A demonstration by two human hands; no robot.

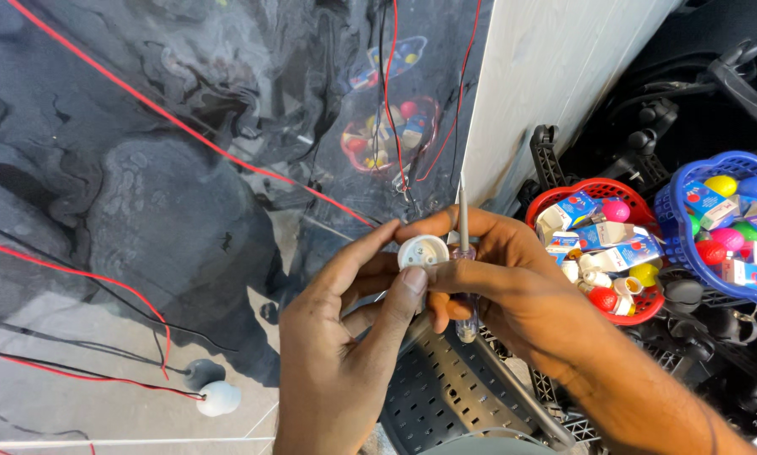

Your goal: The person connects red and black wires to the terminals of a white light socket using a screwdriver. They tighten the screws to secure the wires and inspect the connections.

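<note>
My left hand (345, 337) pinches a small round white cap-like part (422, 251) between thumb and fingers at the middle of the view. My right hand (513, 291) also touches that part with its fingertips and grips a screwdriver (464, 253) with a clear handle, its thin metal shaft pointing straight up. Both hands meet above a black perforated metal shelf (441, 392).
A red basket (601, 187) and a blue basket (715, 164) at the right hold small boxes and coloured balls. A glossy dark panel (142, 185) with red and black wires fills the left. A white bulb-like piece (218, 398) lies at the lower left. A white board (547, 76) stands behind.
</note>
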